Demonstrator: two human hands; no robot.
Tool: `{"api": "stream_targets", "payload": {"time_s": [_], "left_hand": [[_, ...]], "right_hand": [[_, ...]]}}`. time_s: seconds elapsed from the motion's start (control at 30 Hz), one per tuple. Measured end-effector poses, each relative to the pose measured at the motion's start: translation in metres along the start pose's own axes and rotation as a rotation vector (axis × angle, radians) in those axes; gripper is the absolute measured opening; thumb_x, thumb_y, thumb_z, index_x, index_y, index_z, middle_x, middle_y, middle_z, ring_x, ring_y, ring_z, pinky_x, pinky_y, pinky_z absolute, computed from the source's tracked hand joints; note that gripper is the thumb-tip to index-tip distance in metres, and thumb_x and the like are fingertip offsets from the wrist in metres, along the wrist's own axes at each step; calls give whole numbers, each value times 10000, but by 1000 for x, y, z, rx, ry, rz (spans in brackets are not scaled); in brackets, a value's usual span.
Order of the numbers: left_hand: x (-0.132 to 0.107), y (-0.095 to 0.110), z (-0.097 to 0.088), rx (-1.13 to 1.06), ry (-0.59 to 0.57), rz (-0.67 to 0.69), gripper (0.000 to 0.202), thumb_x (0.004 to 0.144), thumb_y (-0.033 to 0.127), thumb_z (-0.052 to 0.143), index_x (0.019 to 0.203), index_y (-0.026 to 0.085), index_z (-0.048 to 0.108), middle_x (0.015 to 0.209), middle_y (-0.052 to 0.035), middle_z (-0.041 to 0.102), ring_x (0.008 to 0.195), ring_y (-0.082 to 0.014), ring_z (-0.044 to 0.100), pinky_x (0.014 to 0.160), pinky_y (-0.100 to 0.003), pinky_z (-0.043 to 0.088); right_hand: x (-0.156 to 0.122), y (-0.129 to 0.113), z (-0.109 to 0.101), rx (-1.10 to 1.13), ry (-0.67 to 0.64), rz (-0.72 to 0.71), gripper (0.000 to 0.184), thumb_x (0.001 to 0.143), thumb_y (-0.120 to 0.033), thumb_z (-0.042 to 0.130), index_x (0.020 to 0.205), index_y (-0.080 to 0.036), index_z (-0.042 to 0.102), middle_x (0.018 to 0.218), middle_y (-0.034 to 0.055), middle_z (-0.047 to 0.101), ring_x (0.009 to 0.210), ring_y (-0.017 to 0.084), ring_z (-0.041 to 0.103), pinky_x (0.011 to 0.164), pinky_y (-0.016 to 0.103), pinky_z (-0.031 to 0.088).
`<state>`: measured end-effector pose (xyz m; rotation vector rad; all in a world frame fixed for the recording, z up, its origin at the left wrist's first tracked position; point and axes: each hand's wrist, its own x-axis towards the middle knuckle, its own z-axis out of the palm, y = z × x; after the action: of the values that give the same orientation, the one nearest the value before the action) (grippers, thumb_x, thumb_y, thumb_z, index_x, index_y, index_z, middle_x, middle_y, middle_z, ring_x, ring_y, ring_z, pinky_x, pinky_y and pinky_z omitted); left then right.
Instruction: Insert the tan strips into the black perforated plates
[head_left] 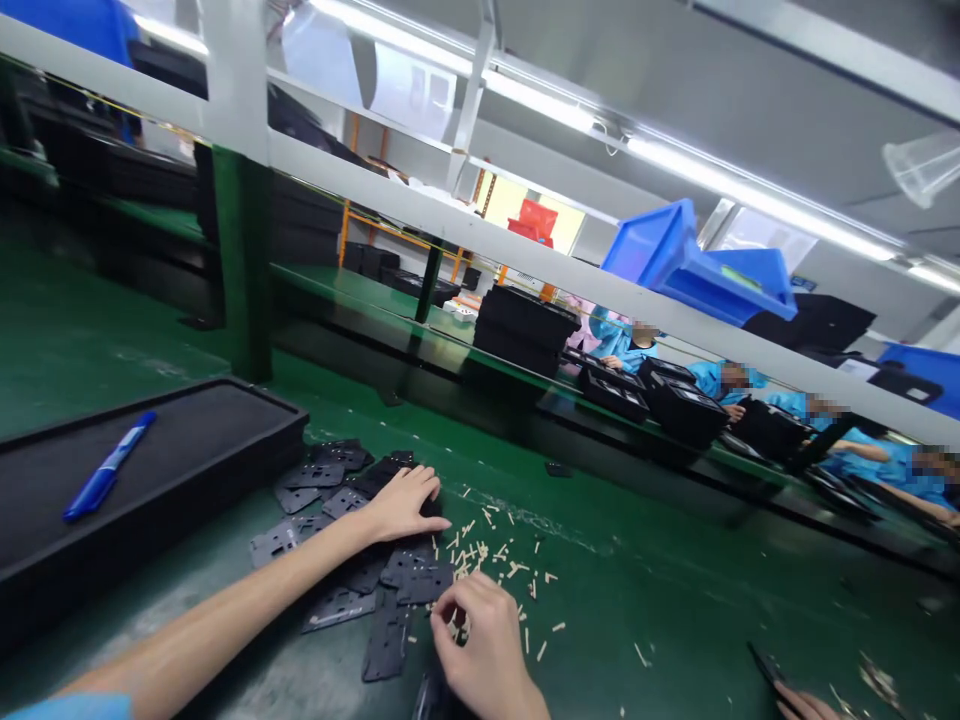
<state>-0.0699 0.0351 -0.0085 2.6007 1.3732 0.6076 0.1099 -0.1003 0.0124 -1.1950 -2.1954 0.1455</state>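
Note:
My left hand lies palm down on a scattered pile of flat dark grey plastic plates on the green table, fingers curled over one plate near the pile's far edge. My right hand is closed in a pinch at the pile's near right side, fingertips down among several small pale sticks strewn over the green surface. What the pinch holds is too small to make out.
A black tray with a blue marker pen lies at the left. Stacks of black trays and blue bins stand on the far shelf. Several people in blue work at the right. Another person's hand shows at bottom right.

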Motion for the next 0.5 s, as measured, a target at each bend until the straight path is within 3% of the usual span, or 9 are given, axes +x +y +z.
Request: {"api": "stream_targets", "payload": {"time_s": [0.07, 0.13, 0.23, 0.3, 0.4, 0.5], "left_hand": [[-2, -2, -8, -28, -60, 32, 544, 639, 678, 547, 826, 167, 548, 901, -56, 561, 891, -238, 506, 814, -346, 374], [-4, -1, -15, -67, -169, 72, 674, 515, 682, 639, 958, 182, 555, 994, -69, 568, 955, -257, 508, 847, -362, 380], [-9, 4, -20, -47, -358, 100, 1044, 337, 577, 765, 1256, 220, 423, 1249, -143, 464, 1157, -343, 400, 938, -471, 321], [-10, 6, -17, 38, -427, 68, 1143, 290, 475, 802, 1318, 224, 369, 1349, -184, 361, 1235, -401, 294, 949, -556, 274], [-7, 3, -6, 96, -453, 19, 1084, 278, 374, 801, 1278, 169, 439, 1367, -204, 342, 1256, -432, 245, 956, -552, 279], [-1, -3, 3, -6, -399, 30, 867, 292, 282, 767, 1128, 192, 558, 1225, -94, 525, 1198, -364, 365, 975, -401, 326]], "right_hand": [[1, 0, 0, -18, 0, 7, 154, 654, -47, 513, 633, -199, 518, 588, -36, 553, 599, 111, 522, 538, 205, 350], [2, 0, -1, -36, -5, 17, 152, 656, -52, 519, 633, -202, 522, 587, -37, 559, 602, 111, 528, 542, 205, 353], [1, 1, 1, -67, -35, 38, 123, 671, -87, 546, 660, -210, 541, 620, -34, 594, 629, 115, 549, 574, 204, 377], [-1, 3, 4, -84, -69, 38, 79, 687, -136, 564, 681, -214, 557, 640, -33, 620, 641, 116, 565, 604, 199, 401], [-3, 7, 10, -110, -116, 26, 21, 696, -202, 580, 711, -217, 584, 674, -42, 659, 648, 105, 583, 650, 177, 423], [-4, 12, 16, -156, -138, 42, 62, 685, -240, 585, 737, -219, 612, 687, -51, 674, 667, 100, 597, 664, 159, 429]]}}
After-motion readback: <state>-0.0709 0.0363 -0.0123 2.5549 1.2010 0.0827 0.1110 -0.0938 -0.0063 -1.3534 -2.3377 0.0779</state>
